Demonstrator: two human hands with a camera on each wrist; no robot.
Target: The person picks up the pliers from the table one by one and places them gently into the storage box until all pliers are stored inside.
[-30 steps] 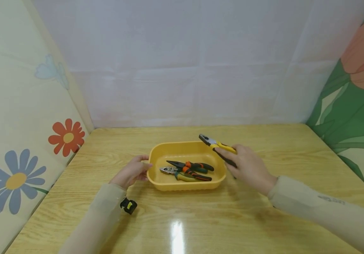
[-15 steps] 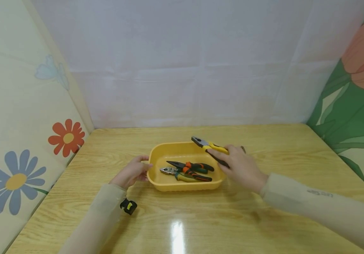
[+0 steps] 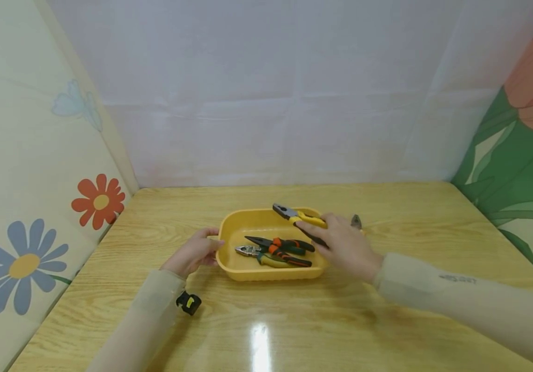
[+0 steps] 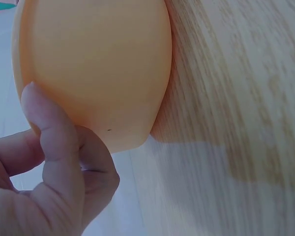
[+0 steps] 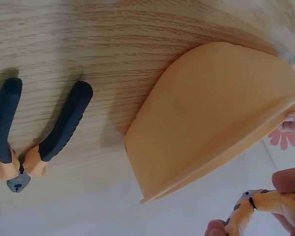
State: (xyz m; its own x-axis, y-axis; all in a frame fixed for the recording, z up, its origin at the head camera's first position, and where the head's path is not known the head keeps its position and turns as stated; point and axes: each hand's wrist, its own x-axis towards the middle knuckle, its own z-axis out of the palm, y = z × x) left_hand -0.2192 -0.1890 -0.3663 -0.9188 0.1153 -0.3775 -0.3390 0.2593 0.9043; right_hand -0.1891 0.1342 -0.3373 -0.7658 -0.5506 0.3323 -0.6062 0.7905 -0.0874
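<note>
My left hand point(image 3: 195, 251) grips the left end of a yellow plastic tray point(image 3: 247, 275), thumb over its rim; the left wrist view shows that pinch closely. Above the tray's right end, my right hand point(image 3: 349, 249) holds yellow-and-black combination pliers point(image 3: 289, 213) by the handles, their metal head pointing up and left. Inside the tray lie long-nose pliers point(image 3: 258, 241) with black and orange-red handles, crossing combination pliers point(image 3: 271, 260) with green and yellow handles. Part of the right rim is hidden behind the right hand.
Another pair of pliers point(image 5: 66, 123), black-and-orange with handles spread, lies on the wooden table point(image 3: 266, 315) right of the tray; only its head shows past the right hand in the head view. A pale cloth wall point(image 3: 294, 103) stands behind the table.
My right hand has carried the yellow-and-black pliers left and slightly down over the tray, uncovering the head of the pliers on the table. The left hand and tray have stayed put.
</note>
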